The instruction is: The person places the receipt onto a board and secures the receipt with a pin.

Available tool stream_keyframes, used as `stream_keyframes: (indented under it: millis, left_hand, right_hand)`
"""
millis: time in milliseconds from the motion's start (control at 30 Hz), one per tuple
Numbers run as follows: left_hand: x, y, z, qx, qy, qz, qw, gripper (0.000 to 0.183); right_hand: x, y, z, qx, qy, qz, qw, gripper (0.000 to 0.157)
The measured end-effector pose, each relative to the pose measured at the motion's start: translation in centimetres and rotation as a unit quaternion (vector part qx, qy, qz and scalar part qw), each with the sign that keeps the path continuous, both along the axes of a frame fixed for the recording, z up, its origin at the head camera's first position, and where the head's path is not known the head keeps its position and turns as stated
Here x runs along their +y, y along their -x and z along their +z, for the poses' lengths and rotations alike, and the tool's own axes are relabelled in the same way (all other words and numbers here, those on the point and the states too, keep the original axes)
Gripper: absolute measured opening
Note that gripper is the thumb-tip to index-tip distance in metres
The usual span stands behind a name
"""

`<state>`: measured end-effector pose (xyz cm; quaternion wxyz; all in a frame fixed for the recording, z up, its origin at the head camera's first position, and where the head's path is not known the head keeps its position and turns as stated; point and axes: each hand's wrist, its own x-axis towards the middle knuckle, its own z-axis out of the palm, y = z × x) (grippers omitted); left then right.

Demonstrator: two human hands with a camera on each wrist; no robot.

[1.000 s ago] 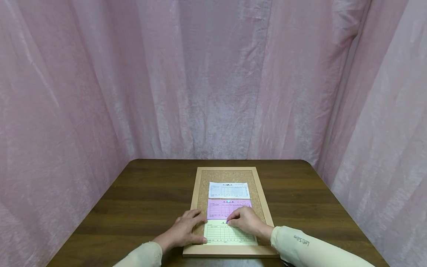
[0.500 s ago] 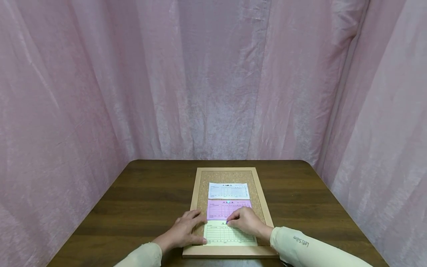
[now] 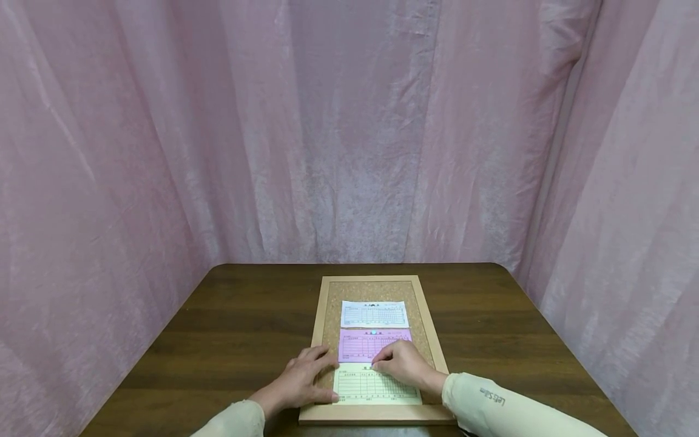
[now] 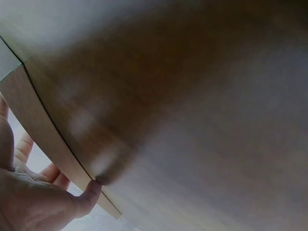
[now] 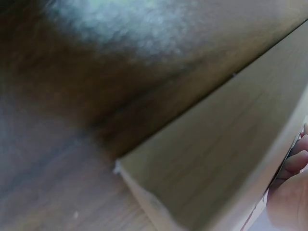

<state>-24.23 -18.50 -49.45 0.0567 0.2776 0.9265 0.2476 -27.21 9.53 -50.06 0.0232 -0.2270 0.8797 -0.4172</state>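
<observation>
A wood-framed cork board [image 3: 318, 315] lies on the table with three printed slips in a column. Nearest is a pale green slip [image 3: 355, 388]; above it come a purple slip [image 3: 355, 346] and a white slip [image 3: 357, 314]. My right hand [image 3: 406, 362] is at the top edge of the green slip, thumb and forefinger pinching a small push pin mostly hidden by the fingertips. My left hand [image 3: 300, 377] rests across the board's left side, fingers spread, thumb at the green slip's lower left corner. In the left wrist view, the left thumb [image 4: 89, 198] touches the wooden frame.
A teal push pin [image 3: 374, 332] stands in the purple slip's top, a black pin [image 3: 373, 304] in the white slip's. The dark wooden table [image 3: 246, 315] extends on both sides of the board. Pink curtains [image 3: 360, 133] hang behind and beside it.
Both hands keep their places on the board. The purple of the push pin, visible at the right fingertips before, is now almost covered. The head view has tilted up very slightly.
</observation>
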Motion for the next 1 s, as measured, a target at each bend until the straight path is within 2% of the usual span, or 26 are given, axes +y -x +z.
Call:
stream_keyframes:
  millis: [100, 267, 1000]
  left_hand:
    - [0.03, -0.02, -0.01, -0.004, -0.004, 0.001, 1.0000, 0.059]
    - [0.05, 0.03, 0.02, -0.010, -0.010, 0.006, 0.9999, 0.060]
    - [-0.10, -0.20, 0.15, -0.009, -0.008, 0.006, 0.9999, 0.061]
  right_hand:
    - [0.04, -0.04, 0.12, -0.009, 0.001, 0.001, 1.000, 0.002]
    - [0.06, -0.16, 0.48, -0.020, 0.009, 0.004, 1.000, 0.006]
    - [-0.26, -0.37, 0.47, -0.025, 0.002, -0.002, 1.000, 0.004]
